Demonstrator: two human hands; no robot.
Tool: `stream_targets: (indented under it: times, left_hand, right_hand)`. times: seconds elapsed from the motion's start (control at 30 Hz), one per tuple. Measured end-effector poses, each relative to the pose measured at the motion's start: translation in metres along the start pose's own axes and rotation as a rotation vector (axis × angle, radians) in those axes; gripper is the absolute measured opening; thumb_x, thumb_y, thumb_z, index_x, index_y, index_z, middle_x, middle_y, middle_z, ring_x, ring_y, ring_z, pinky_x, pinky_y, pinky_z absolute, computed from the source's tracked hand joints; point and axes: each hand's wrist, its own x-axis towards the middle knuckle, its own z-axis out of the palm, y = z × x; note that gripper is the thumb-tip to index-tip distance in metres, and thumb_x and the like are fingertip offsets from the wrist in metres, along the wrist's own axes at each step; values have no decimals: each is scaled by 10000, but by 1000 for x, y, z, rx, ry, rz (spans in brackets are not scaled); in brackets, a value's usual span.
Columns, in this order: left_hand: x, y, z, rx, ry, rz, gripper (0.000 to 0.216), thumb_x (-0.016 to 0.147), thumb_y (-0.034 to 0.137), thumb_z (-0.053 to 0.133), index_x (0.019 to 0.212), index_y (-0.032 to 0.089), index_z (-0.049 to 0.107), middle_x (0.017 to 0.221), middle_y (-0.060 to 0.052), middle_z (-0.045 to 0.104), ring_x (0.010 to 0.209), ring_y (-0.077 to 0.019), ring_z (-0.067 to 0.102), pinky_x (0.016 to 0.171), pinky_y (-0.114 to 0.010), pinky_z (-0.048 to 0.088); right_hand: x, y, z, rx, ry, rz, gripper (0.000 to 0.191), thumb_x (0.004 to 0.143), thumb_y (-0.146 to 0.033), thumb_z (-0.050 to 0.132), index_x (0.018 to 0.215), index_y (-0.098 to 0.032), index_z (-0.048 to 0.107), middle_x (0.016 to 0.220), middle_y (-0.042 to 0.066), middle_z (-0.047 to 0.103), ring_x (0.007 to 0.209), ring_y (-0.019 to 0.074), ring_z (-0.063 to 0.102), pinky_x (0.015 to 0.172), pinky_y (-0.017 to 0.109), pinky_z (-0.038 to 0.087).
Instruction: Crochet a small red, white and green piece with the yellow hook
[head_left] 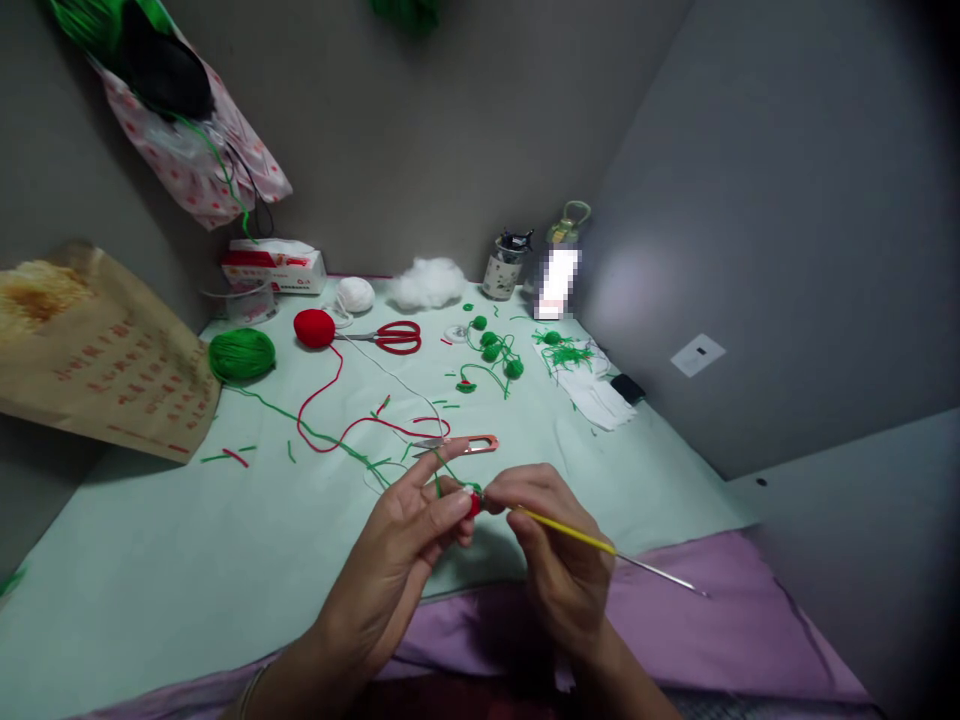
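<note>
My left hand (420, 525) pinches a small red, white and green crochet piece (474, 501) between thumb and fingers, its index finger stretched out with green yarn over it. In my right hand (559, 540) is a crochet hook (574, 530) with a yellow grip, its far metal end pointing down to the right. The hook's working tip meets the crochet piece, but fingers hide it. Just beyond my left fingertips lie small snips with an orange handle (484, 443). Green yarn (322, 435) runs from a green yarn ball (242, 355) at the left toward my left hand.
Red-handled scissors (397, 337) lie beside a red yarn ball (314, 328). Behind are a white yarn ball (355, 294), fluffy stuffing (427, 284) and a pen cup (502, 272). Small green balls (491, 350) and yarn scraps lie right of centre. A paper bag (112, 370) stands left.
</note>
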Motion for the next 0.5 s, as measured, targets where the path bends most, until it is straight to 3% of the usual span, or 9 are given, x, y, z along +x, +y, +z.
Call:
stream_targets:
  times: [0.17,0.3,0.5]
  left_hand:
    - [3,5,-5,12,-5,20,504,836,195,853,1322,177,721,775,19,597,683,-83,504,662,-192,436]
    - [1,4,-2,55,-19,45,448,851,231,837,1291,219,750,800,18,601,696,-85,503,689,-199,433]
    - [2,-7,-1,168,-20,121,445,853,257,847,1288,292,761,841,20,636,772,-104,542,785,-217,457]
  right_hand:
    - [4,3,-5,207,53,113,229,1065,-223,536,1053,-239,764,878,36,708,883,189,662,808,340,534]
    - [7,5,-4,408,82,206,232,1069,-265,543,1006,-253,766,839,16,682,787,166,645,747,322,530]
    - [8,1,4,145,39,86,222,1042,-184,583,1096,-279,776,974,37,748,952,188,689,841,338,572]
